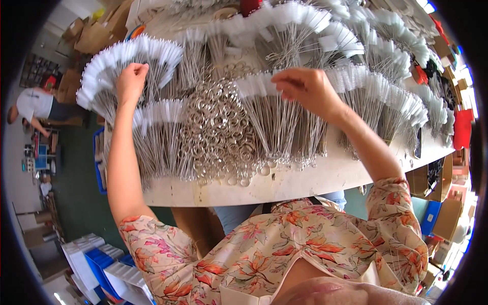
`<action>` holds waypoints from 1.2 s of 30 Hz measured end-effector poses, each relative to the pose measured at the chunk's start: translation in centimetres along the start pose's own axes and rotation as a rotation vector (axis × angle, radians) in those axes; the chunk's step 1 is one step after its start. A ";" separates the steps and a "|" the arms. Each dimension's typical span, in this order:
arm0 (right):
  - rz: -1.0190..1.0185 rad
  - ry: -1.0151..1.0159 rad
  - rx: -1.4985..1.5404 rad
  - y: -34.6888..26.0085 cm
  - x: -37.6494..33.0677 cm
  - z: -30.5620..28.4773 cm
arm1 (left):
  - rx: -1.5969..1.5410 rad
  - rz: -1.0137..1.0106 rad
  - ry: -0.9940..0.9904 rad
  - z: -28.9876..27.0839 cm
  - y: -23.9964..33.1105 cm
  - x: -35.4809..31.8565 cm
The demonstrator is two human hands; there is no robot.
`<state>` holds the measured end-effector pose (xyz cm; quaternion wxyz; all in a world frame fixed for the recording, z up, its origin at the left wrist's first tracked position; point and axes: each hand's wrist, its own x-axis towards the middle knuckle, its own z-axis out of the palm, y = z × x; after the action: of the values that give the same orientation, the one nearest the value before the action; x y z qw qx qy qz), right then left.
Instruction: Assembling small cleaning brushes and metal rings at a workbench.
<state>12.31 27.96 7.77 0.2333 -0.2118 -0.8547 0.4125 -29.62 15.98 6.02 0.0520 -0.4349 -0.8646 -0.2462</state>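
Observation:
My left hand (132,84) is at the far left of the table, over a fanned bunch of thin wire brushes (96,71) with white bristle heads. Its fingers are curled closed, and whatever they pinch cannot be made out. Over the middle rows my right hand (307,89) hovers with loosely bent fingers, their tips somewhat apart; no object shows in it. Below it stretch more wire brushes (277,124), their wire stems pointing toward me. Between my two arms lies a heap of shiny metal rings (218,132), spilling toward the table's near edge.
Further rows of white-headed brushes (300,20) cover the back of the pale table (284,183). A blue crate (98,162) stands by its left end. Cardboard boxes (437,183) sit at the right. Another person (38,107) is far left, beyond the green floor.

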 end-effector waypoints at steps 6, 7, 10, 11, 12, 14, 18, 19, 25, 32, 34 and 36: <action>-0.054 0.049 -0.227 4.4 9.1 -1.1 | 0.168 -0.113 -0.111 4.6 -1.6 3.5; -0.053 0.055 -0.315 5.3 11.0 -0.8 | 0.113 -0.082 -0.107 4.7 -1.5 3.4; 0.022 0.137 -0.399 9.0 16.1 1.9 | 0.000 -0.105 -0.109 3.7 -1.0 2.3; 0.017 0.131 -0.387 9.3 17.1 2.7 | -0.041 -0.112 -0.061 3.0 -1.6 2.2; 0.075 0.162 -0.453 9.3 17.9 3.4 | -0.077 -0.107 -0.001 2.4 -2.5 2.5; 0.152 0.198 -0.526 10.1 18.7 4.2 | -0.292 -0.076 0.176 2.6 -1.2 3.0; 0.266 0.325 -0.337 10.4 18.1 4.4 | -0.554 0.078 0.169 4.9 8.8 2.1; 0.271 0.380 -0.229 10.7 18.0 4.1 | -0.484 0.045 0.028 6.4 10.3 2.0; -0.428 0.743 -0.022 1.0 13.1 -3.6 | 0.060 0.277 -0.234 12.1 7.0 1.6; 0.064 0.707 -0.750 9.6 3.5 -21.9 | -0.793 -0.064 0.183 7.4 9.2 1.3; 0.392 0.519 -0.707 15.7 2.1 -23.5 | -1.064 -0.051 0.307 2.9 13.2 -1.4; 0.404 0.493 -0.707 18.3 1.4 -22.4 | -1.229 -0.051 0.224 -0.2 15.2 -5.0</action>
<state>27.17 52.77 5.68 0.2577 -0.5318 -0.8036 0.0710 -14.79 19.84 10.49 -0.1232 -0.3363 -0.5643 -0.7438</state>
